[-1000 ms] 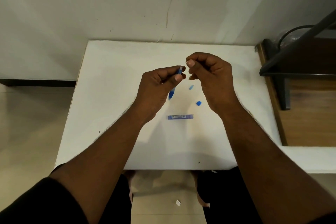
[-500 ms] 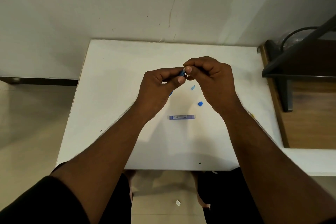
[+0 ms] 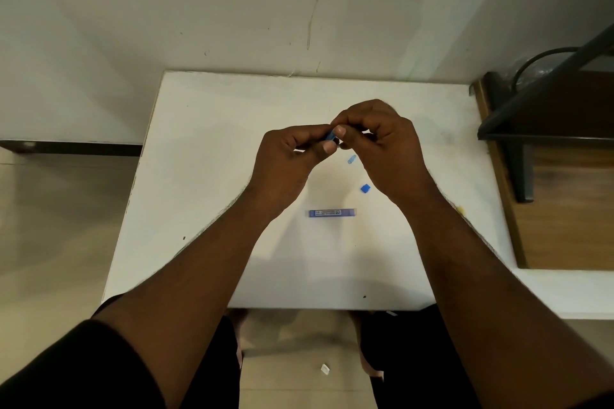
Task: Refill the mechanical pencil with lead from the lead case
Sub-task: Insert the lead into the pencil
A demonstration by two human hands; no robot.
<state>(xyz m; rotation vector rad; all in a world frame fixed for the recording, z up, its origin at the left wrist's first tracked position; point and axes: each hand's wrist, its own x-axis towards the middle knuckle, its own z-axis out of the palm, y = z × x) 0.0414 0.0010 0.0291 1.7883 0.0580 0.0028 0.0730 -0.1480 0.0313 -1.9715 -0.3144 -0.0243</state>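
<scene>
My left hand (image 3: 289, 163) grips the blue mechanical pencil (image 3: 330, 135); only its upper end shows between thumb and forefinger, the rest is hidden by the hand. My right hand (image 3: 382, 146) pinches at that same end, fingertips touching the pencil; whether it holds a lead is too small to tell. The blue lead case (image 3: 331, 212) lies flat on the white table (image 3: 206, 156), below the hands. A small translucent blue cap (image 3: 351, 159) and a small blue square piece (image 3: 365, 189) lie on the table beside my right hand.
A wall runs along the table's far edge. At the right stands a wooden surface (image 3: 571, 209) with a dark metal frame (image 3: 531, 136) and a cable. A small yellow bit (image 3: 460, 209) lies near the table's right edge. Floor shows to the left and below.
Both hands have come together and lowered slightly; the right fingertips now meet the pencil's top end. The pencil's lower part, visible a second ago, is now hidden by my left hand.
</scene>
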